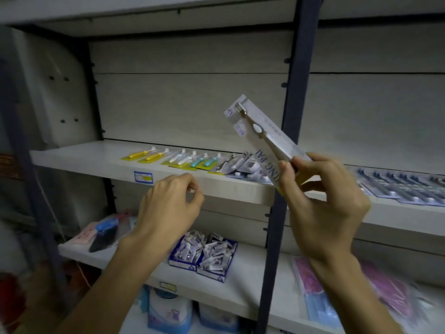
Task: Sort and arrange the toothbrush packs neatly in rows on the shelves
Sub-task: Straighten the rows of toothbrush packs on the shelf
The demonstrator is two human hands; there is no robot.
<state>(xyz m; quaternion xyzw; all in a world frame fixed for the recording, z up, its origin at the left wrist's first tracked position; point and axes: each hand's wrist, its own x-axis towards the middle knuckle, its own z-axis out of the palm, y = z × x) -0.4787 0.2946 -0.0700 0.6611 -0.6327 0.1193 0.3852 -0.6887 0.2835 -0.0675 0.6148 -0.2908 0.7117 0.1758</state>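
At about three o'clock in the view, in front of the dark upright post (292, 116), the right hand (325, 203) pinched the lower end of a toothbrush pack (262, 136) between thumb and curled fingers, the wrist bent up and the forearm rising from five o'clock. The pack stood tilted in the air, its brush head pointing toward eleven o'clock, clear of the middle shelf (101, 162) and not yet laid down. It looked light: a thin card back with a clear blister over a grey brush, stiff along its length but likely to flex or crease if squeezed across the flat, and the plastic face probably a little slippery. Holding it by the bottom edges of the card, as here, seemed sound; a grip nearer the middle would likely steady it better for setting it flat. The left hand (171, 201) hung near nine o'clock of the right one, just below the shelf's front lip, fingers loosely curled and holding nothing, the forearm coming up from seven o'clock. Beyond the hands, a row of packs (192, 160) in yellow, white and teal lay side by side on the shelf, running toward the post, with greyer packs overlapping untidily at the row's right end. Past the post, at three o'clock, more dark packs (399, 186) lay on the neighbouring shelf.
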